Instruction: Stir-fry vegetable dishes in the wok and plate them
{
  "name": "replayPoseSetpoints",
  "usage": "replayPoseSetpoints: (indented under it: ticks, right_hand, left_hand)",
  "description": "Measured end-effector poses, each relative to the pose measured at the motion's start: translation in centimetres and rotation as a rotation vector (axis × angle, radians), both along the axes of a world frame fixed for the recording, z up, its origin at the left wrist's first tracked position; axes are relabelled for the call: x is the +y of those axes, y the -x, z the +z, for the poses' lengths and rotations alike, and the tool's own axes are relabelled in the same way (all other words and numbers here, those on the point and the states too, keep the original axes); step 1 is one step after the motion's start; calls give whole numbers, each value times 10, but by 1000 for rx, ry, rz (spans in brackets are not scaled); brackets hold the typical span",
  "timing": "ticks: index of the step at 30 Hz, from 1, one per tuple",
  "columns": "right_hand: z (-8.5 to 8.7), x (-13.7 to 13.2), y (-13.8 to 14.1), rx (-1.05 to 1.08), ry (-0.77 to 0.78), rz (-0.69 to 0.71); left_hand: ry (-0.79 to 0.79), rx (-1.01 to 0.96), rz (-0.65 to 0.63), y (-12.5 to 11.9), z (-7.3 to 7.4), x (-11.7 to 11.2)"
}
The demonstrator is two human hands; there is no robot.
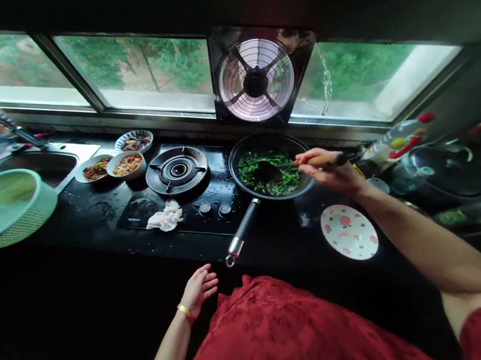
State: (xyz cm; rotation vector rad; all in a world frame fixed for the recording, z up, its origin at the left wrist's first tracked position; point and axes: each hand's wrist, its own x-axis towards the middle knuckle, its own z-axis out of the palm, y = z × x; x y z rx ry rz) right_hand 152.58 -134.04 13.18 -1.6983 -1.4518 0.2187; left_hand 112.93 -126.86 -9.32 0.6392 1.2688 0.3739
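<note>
My right hand (323, 171) is closed around the wooden handle of a spatula (268, 171), whose dark head rests among the greens. Chopped leafy greens (248, 169) lie in a dark frying pan (233, 158) on the right side of the stove. The pan's handle (245, 228) points toward me, with no hand on it. Below and left of that handle, my left hand (200, 286) hangs free in front of the counter edge, its fingers stretched out and holding nothing. A white plate with pink fruit patterns (349, 232) sits on the counter beneath my right forearm.
A bare burner (177, 171) and a crumpled white cloth (165, 216) lie left of the pan. Farther left are several bowls of food (126, 165), a green colander (37, 208) and the sink (64, 149). Bottles (395, 139) and a dark pot (448, 170) crowd the right.
</note>
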Motion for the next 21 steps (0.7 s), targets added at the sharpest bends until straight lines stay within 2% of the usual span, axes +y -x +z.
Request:
replayPoseSetpoints:
  ticks: [2, 4, 7, 10, 12, 17, 19, 21]
  right_hand:
    - [10, 3, 6, 45, -29, -62]
    - [18, 7, 17, 109, -47, -50]
    - [10, 24, 31, 167, -63, -53]
    - [-2, 40, 26, 56, -69, -194]
    - [5, 39, 11, -64, -89, -298]
    - [43, 24, -31, -262, -110, -483]
    - [42, 29, -36, -266, -63, -549]
    - [32, 40, -33, -218, -28, -597]
  left_hand:
    - [-4, -41, -39, -1, 9, 8]
    - [2, -108, -100, -11, 21, 16]
    - [17, -250, -203, -41, 46, 24]
    - [54, -378, -273, -75, 67, 26]
    - [82, -432, -326, -93, 76, 24]
    - [23, -447, -380, -111, 79, 18]
    - [6, -450, -372, -111, 77, 17]
    - [5, -453, -374, -110, 76, 18]
